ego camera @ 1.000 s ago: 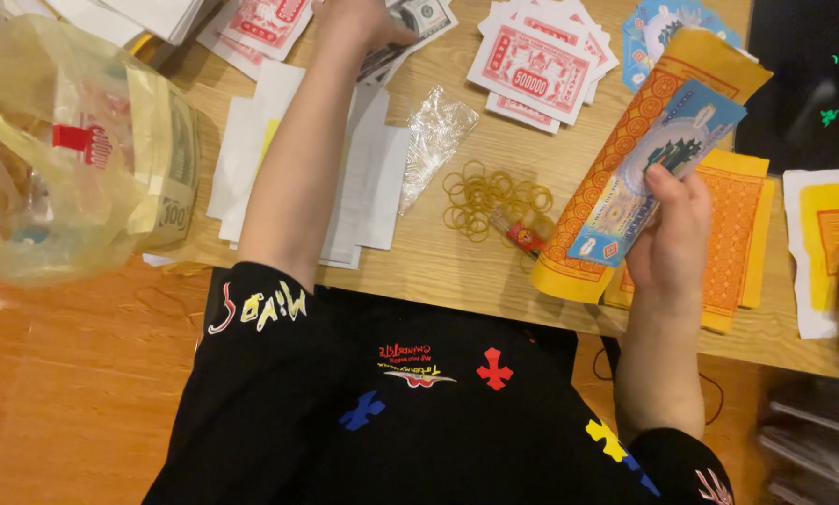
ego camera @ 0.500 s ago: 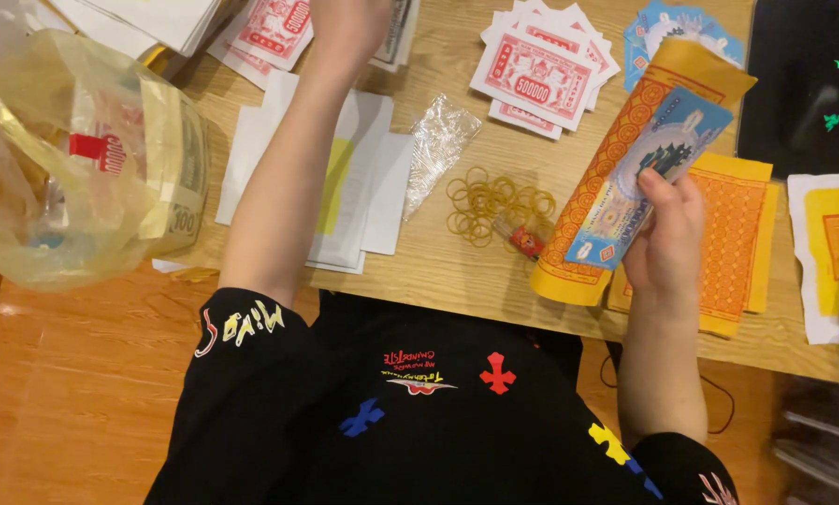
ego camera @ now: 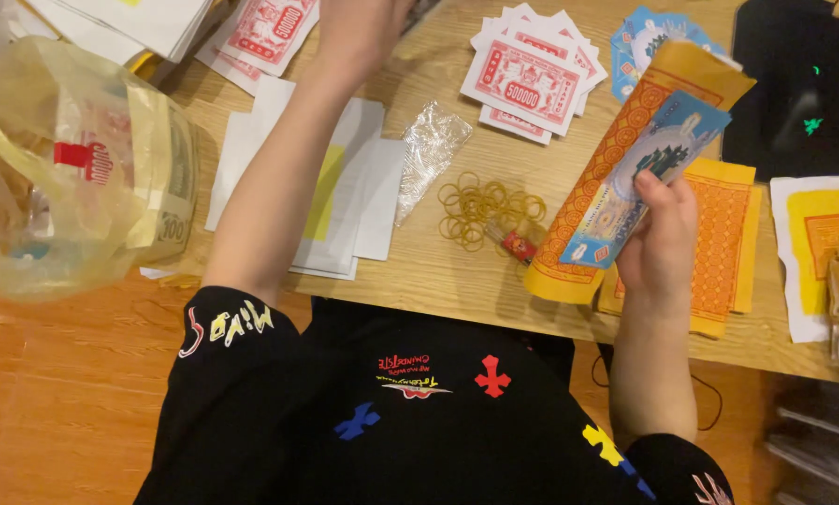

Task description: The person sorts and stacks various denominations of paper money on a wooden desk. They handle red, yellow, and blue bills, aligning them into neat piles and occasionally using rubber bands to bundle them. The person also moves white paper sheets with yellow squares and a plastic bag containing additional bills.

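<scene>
Only the head view to go on here, looking straight down over the wooden bench (ego camera: 457,281). My right hand (ego camera: 658,238) has its fingers (ego camera: 651,190) closed around a long orange-and-yellow patterned paper sheet (ego camera: 616,159) with a blue printed paper note (ego camera: 646,173) lying on top of it; the pair is tilted, top end pointing up and to the right, lower end over the near edge of the bench. Under that hand sits a flat stack of yellow-and-orange paper squares (ego camera: 723,243).

My left hand (ego camera: 359,28) is stretched way out to the far side of the bench and runs out of the top of the picture, so I can't tell whether its fingers are open or closed. The forearm crosses over some white paper sheets (ego camera: 349,201).

Between the two arms there's a loose pile of yellowish rubber bands (ego camera: 485,206), a crumpled clear plastic wrapper (ego camera: 429,150) just beside it, and a fan of red-and-white printed notes (ego camera: 527,79) farther back. A yellowish see-through plastic bag (ego camera: 64,168) sits at the left edge.
</scene>
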